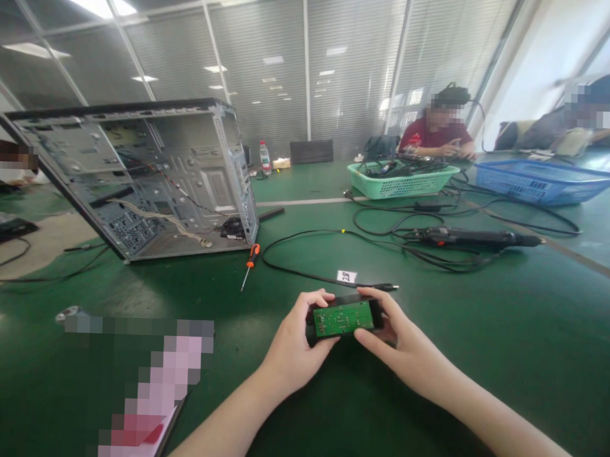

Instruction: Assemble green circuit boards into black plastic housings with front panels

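Between my two hands is a small black plastic housing with a green circuit board (344, 319) facing up in it. My left hand (299, 331) grips its left end, thumb along the near edge and fingers at the far side. At the right end my right hand (394, 328) holds it the same way, its thumb by the board's near corner. Just beyond lie a black cable's plug end (383, 286) and a white label marked 28 (346, 276). An orange-handled screwdriver (252, 258) rests on the green table (294, 255), left of them.
An opened computer case (207, 178) stands at the left. A black electric screwdriver (475, 238) lies with cables at the right. Farther back are a green basket (401, 185) of cables, a blue basket (536, 186), a bottle (265, 157) and seated people. A pixelated pink object (169, 384) lies near left.
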The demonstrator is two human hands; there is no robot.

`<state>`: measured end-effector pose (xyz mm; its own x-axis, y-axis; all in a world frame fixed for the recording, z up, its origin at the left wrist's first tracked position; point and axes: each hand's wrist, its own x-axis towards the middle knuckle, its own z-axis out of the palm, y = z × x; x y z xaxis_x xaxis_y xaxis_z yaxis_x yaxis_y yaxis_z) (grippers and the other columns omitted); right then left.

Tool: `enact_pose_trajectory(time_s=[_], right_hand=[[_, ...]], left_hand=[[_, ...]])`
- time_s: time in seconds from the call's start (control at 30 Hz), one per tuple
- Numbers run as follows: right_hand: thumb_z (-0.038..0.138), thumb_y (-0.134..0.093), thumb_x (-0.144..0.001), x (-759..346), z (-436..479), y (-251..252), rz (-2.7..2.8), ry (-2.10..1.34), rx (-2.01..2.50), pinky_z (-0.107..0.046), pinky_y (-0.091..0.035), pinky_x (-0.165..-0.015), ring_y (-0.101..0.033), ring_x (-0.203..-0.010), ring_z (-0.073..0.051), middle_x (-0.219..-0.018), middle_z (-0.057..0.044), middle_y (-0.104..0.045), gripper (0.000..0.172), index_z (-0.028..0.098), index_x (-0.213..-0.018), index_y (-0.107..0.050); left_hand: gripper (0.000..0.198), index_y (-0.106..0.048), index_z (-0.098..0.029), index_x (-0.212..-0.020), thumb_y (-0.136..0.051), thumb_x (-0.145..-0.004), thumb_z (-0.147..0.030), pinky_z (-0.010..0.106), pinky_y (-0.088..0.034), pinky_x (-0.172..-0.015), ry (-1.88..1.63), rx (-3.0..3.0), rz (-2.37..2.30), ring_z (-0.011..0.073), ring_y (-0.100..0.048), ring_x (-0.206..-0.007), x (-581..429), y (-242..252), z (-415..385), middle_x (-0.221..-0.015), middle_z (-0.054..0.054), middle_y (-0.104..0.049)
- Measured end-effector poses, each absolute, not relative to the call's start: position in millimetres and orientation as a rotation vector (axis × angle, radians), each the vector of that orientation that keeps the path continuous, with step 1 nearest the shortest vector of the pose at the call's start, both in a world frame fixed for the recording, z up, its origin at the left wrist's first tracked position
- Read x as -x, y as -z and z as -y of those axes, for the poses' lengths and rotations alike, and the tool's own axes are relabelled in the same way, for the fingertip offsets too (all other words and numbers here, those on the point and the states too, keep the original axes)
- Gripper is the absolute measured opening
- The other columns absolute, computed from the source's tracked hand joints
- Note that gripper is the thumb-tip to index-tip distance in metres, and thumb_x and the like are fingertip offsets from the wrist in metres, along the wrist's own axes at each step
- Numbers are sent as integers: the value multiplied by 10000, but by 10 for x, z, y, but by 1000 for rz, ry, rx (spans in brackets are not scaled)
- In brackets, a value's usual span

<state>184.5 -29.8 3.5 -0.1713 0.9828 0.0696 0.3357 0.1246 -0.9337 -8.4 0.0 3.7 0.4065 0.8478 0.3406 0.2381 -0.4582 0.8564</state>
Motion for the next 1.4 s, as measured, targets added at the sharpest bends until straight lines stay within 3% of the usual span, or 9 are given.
enact_pose_trajectory(time_s=[0.13, 0.27, 0.43, 0.6, 0.77, 0.9, 1.03, 1.23, 1.4], right_hand=[[540, -555, -826, -1841, 252, 12, 1389, -1276, 1189, -281, -527, -638, -572, -784, -169, -1124, -103, -451, 596, 183, -1253, -344], [557, -653, -762, -1851, 216, 97, 1174, -1329, 1144, -265, -546, -630, -588, -733, -152, -1105, -84, -477, 607, 193, -1188, -421], [506, -733, -714, -1864, 217, 97, 1022, -1414, 1119, -261, -558, -690, -597, -799, -159, -1127, -77, -476, 620, 200, -1168, -443], [530, -766, -659, -1860, 213, 112, 986, -1379, 1129, -251, -564, -685, -582, -877, -184, -1148, -82, -482, 652, 204, -1148, -484], [542, -705, -705, -1860, 213, 111, 1109, -1284, 1162, -268, -562, -710, -557, -942, -205, -1204, -86, -446, 618, 210, -1167, -461], [414, -599, -772, -1853, 222, 43, 1308, -1169, 1162, -298, -523, -815, -501, -1067, -225, -1258, -80, -404, 541, 214, -1226, -383], [337, -549, -773, -1856, 242, -8, 1463, -1046, 1182, -332, -461, -908, -464, -1124, -226, -1251, -92, -403, 593, 209, -1293, -295], [196, -440, -810, -1872, 291, -10, 1794, -509, 1238, -390, -400, -953, -442, -1147, -226, -1223, -55, -433, 341, 247, -1145, -398], [113, -416, -825, -1875, 338, -49, 1912, -162, 1203, -344, -436, -907, -427, -1179, -213, -1291, -49, -373, 353, 261, -1142, -368]], left_hand=[[359, -435, -237, -988, -590, -737, -32, 398, -397, -991, -1031, -1934, -930, 226, -479, -1190, 84, -19, 4, -1250, 71, -490], [394, -440, -238, -1033, -611, -720, -70, 381, -460, -900, -1008, -1862, -984, 236, -540, -1097, 82, -28, 18, -1288, 81, -467], [522, -398, -231, -1198, -556, -726, -74, 359, -467, -882, -931, -1657, -882, 220, -564, -1056, 80, -58, -4, -1250, 89, -511], [367, -461, -204, -1145, -479, -790, -113, 349, -455, -921, -991, -1492, -866, 215, -538, -1110, 67, 12, -76, -1229, 94, -538], [359, -464, -239, -1198, -475, -845, -173, 365, -474, -903, -906, -1682, -953, 216, -580, -1065, 101, 3, -76, -1217, 73, -566], [417, -466, -240, -1203, -508, -803, -132, 372, -481, -907, -916, -1837, -1014, 218, -589, -1061, 122, -43, -55, -1187, 69, -597], [492, -491, -233, -1195, -529, -731, -73, 375, -479, -927, -977, -2021, -1039, 221, -578, -1073, 119, -62, -46, -1165, 64, -605], [572, -475, -260, -1231, -453, -713, -17, 377, -454, -989, -1000, -2533, -1111, 220, -515, -1187, 160, -114, -35, -1248, 59, -545], [464, -512, -239, -1184, -459, -771, -35, 347, -497, -927, -1082, -2800, -1082, 241, -509, -1197, 225, -112, -18, -1157, 91, -554]])
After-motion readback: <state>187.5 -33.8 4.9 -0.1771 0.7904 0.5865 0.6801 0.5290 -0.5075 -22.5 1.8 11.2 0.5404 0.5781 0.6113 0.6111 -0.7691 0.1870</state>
